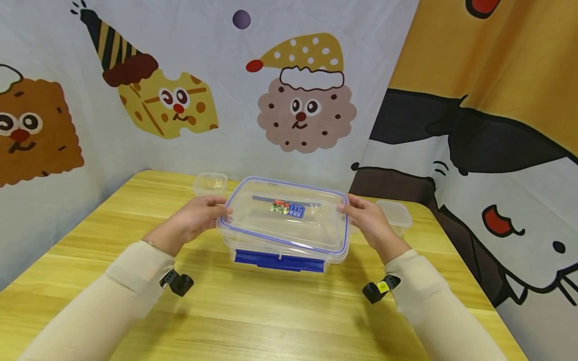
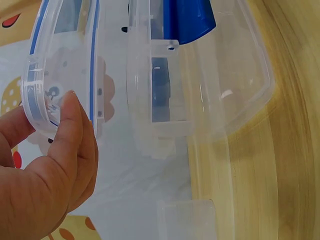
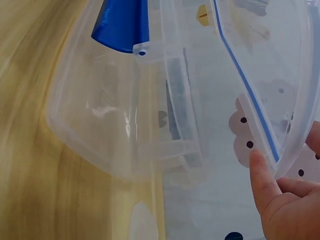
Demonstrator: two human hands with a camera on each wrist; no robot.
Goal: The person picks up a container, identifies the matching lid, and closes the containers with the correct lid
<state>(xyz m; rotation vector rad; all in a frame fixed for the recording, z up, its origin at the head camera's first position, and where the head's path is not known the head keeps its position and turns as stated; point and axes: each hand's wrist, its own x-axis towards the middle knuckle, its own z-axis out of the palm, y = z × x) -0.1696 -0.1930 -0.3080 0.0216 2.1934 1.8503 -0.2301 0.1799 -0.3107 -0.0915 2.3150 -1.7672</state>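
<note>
At the far left, a cheese face and a biscuit face decorate the curtain (image 1: 235, 135) behind your table (image 1: 271, 316). Your left grip (image 1: 200, 216) pinches the left end of the lid (image 1: 271, 228), thumb against fingers; a small clear tub (image 1: 210, 184) stands on the table just beyond that hand. In the middle, you hold the lid, blue seal round its edge, over the box (image 2: 230, 60); both wrist views show a gap between them. The box sits on the table, a blue latch (image 1: 280, 260) along its side nearest you. Your right grip (image 1: 371, 220) pinches the lid's right end. Beyond it, another tub (image 1: 395, 214) stands on the table.
</note>
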